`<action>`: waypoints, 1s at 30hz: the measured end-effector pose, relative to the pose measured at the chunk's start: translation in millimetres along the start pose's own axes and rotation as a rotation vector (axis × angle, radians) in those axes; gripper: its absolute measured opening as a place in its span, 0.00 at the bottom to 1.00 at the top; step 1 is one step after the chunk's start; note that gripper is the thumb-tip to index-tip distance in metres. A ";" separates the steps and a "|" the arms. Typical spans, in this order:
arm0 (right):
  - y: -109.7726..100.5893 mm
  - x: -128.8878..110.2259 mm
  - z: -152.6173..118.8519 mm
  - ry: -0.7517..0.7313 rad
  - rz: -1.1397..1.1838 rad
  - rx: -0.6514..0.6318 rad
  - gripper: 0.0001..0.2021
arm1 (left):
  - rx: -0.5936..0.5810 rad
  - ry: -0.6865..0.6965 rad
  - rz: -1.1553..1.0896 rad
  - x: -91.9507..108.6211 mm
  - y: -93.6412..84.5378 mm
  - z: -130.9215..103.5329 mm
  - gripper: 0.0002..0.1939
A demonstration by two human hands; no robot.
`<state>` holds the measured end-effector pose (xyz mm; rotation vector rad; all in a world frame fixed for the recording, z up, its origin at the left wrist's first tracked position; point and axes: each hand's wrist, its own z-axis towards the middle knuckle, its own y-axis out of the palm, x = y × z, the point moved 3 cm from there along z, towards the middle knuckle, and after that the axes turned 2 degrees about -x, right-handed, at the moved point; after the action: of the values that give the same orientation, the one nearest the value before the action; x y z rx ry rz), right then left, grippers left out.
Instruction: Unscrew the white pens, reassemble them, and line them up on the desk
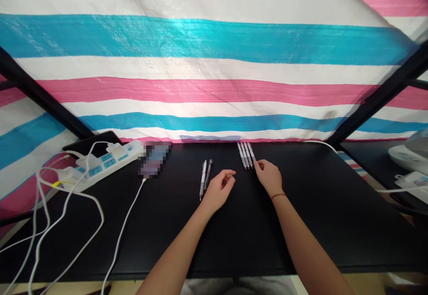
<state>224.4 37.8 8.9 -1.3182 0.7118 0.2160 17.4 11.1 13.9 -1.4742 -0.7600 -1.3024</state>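
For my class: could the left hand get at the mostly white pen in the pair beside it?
Probably yes: the left hand appears empty; only the darker pen lies between it and the mostly white pen, whose upper side looks uncovered.

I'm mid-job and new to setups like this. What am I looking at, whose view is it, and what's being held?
No machine here: these are a person's bare hands, in one picture from a head-worn camera looking forward and down. On the black table lie four pens in a row and, further left, a white pen beside a dark pen. The right hand has its fingertips at the row's rightmost pen; whether it grips is unclear. The left hand, loosely curled beside the pair, shows nothing held. Far left sits a power strip.
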 end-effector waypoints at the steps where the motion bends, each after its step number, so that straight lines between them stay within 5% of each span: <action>1: 0.3 -1.3 0.3 -0.011 -0.024 -0.005 0.15 | -0.004 0.013 0.030 1.1 0.4 -0.4 0.13; 5: -1.7 -2.7 1.4 -0.040 -0.039 -0.019 0.15 | 0.040 0.081 0.260 9.3 -4.1 -1.2 0.12; 8: -3.1 -0.5 1.6 -0.055 0.019 -0.024 0.15 | 0.214 0.081 0.637 15.5 -18.7 -2.2 0.10; 11: -3.6 2.2 1.8 -0.106 0.082 0.024 0.13 | 0.380 -0.063 0.974 13.5 -37.0 -3.4 0.11; 13: -3.2 3.3 1.7 -0.146 0.126 0.067 0.12 | 0.387 -0.160 1.083 8.4 -45.0 -3.5 0.12; 21: -2.9 -19.0 -13.1 -0.346 0.194 0.141 0.12 | 0.335 -0.157 1.165 4.3 -39.4 -3.7 0.11; 30: 7.0 -36.3 -26.1 -0.283 0.665 -0.339 0.16 | 0.114 0.262 0.930 17.5 -13.3 -2.2 0.09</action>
<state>183.4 24.1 22.6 -1.2901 0.8748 1.0762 8.5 10.6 34.1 -1.2743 0.0597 -0.6852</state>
